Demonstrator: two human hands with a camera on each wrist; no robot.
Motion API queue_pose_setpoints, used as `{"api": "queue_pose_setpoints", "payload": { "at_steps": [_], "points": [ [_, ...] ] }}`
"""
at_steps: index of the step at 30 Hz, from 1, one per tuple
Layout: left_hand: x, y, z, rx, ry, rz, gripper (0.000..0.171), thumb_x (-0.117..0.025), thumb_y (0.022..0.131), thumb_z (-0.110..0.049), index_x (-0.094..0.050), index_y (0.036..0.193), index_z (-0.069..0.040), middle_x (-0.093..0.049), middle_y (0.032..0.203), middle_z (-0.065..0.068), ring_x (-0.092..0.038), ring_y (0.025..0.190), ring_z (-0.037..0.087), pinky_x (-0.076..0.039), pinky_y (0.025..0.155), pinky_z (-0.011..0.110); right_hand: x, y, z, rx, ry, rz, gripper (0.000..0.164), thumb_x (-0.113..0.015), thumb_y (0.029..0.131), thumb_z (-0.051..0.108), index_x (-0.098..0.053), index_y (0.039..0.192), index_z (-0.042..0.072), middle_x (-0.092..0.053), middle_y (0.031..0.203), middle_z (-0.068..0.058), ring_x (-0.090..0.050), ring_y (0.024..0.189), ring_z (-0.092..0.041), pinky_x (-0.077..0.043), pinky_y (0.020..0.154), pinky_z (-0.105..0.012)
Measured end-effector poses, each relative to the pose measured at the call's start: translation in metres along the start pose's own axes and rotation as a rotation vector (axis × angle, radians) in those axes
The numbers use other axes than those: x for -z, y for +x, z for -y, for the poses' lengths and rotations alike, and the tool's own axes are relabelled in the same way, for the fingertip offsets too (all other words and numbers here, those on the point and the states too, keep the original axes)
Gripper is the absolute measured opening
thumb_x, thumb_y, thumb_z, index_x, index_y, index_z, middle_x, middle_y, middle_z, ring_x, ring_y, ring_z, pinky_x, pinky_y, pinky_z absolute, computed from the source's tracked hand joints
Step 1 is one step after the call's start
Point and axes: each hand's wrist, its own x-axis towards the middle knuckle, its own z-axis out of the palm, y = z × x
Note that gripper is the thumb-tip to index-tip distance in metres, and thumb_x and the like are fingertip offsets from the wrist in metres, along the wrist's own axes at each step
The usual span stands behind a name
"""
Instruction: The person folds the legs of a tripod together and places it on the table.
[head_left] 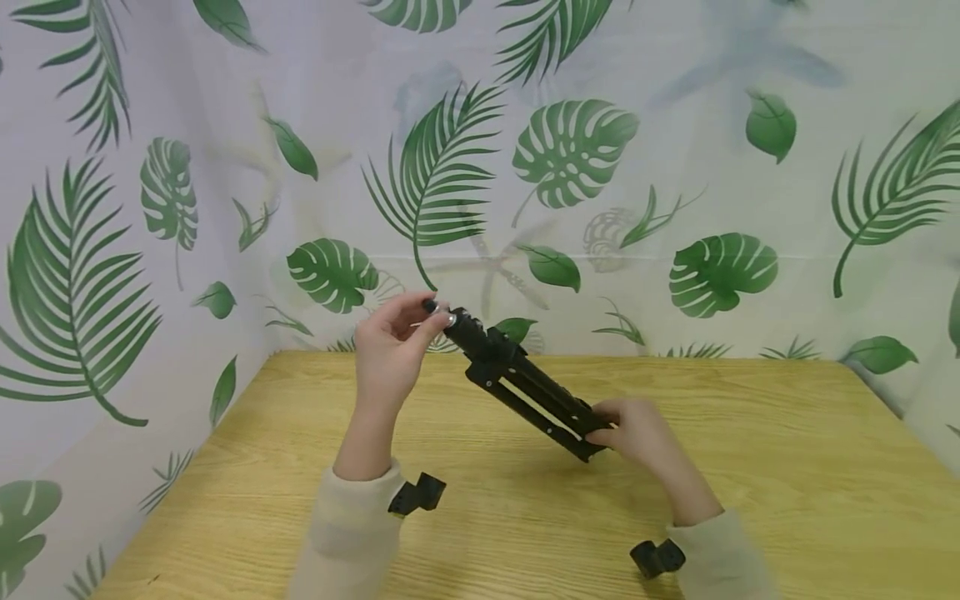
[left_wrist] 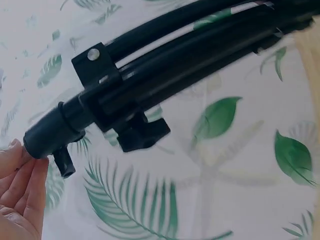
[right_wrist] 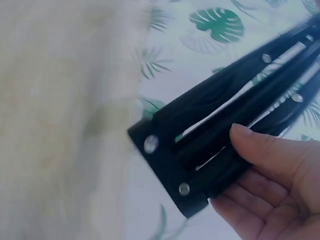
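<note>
A black folded tripod stand [head_left: 525, 383] is held slanted above the table, its narrow head up at the left and its wider leg end low at the right. My left hand [head_left: 388, 346] pinches the head's tip between thumb and fingers, where a bit of silver shows. The tip itself is mostly hidden by those fingers. In the left wrist view, black knobs [left_wrist: 142, 134] stick out from the stand's collar. My right hand [head_left: 637, 429] grips the leg end. Seen from the right wrist, the thumb lies across one leg [right_wrist: 220, 172] with the fingers underneath.
Below the stand lies a wood-grain table [head_left: 480, 533]. Behind it hangs a white cloth [head_left: 645, 192] printed with green leaves, which also runs along the left side. A small black camera mount [head_left: 417, 494] is on the left sleeve, another black mount [head_left: 657, 558] on the right.
</note>
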Motion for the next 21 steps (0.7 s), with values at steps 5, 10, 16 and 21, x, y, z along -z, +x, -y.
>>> {"api": "queue_pose_setpoints", "payload": {
  "at_steps": [5, 10, 16, 21],
  "points": [
    [0.019, -0.012, 0.025, 0.13, 0.065, -0.023, 0.02, -0.067, 0.077, -0.003, -0.064, 0.096, 0.003, -0.066, 0.084, 0.014, -0.058, 0.069, 0.006, -0.045, 0.062, 0.021, 0.011, -0.004, -0.003, 0.006, -0.09, -0.059, 0.025, -0.068, 0.074, 0.004, -0.064, 0.097, -0.006, -0.063, 0.093, -0.019, -0.06, 0.082, -0.031, -0.048, 0.069, -0.041],
    [0.029, -0.024, 0.05, 0.26, 0.113, 0.015, 0.019, -0.068, 0.076, -0.004, -0.064, 0.094, 0.002, -0.065, 0.082, 0.011, -0.058, 0.07, 0.01, -0.046, 0.064, 0.023, 0.019, -0.008, -0.001, -0.004, -0.168, -0.071, 0.028, -0.069, 0.073, 0.003, -0.063, 0.099, -0.007, -0.062, 0.097, -0.021, -0.057, 0.088, -0.036, -0.046, 0.072, -0.044],
    [0.037, -0.036, 0.072, 0.363, 0.212, 0.095, 0.02, -0.068, 0.077, -0.006, -0.066, 0.096, 0.0, -0.064, 0.086, 0.01, -0.059, 0.078, 0.019, -0.048, 0.07, 0.031, 0.022, -0.007, -0.003, -0.046, -0.199, -0.045, 0.028, -0.07, 0.072, 0.002, -0.064, 0.098, -0.005, -0.061, 0.098, -0.02, -0.055, 0.091, -0.037, -0.045, 0.074, -0.045],
    [0.039, -0.042, 0.088, 0.398, 0.27, 0.141, 0.02, -0.068, 0.077, -0.007, -0.066, 0.096, -0.001, -0.062, 0.085, 0.009, -0.057, 0.077, 0.02, -0.048, 0.067, 0.032, 0.016, -0.006, -0.008, -0.057, -0.208, -0.047, 0.027, -0.071, 0.071, 0.001, -0.065, 0.096, -0.005, -0.062, 0.096, -0.02, -0.056, 0.089, -0.037, -0.046, 0.072, -0.045]
  ]
}}
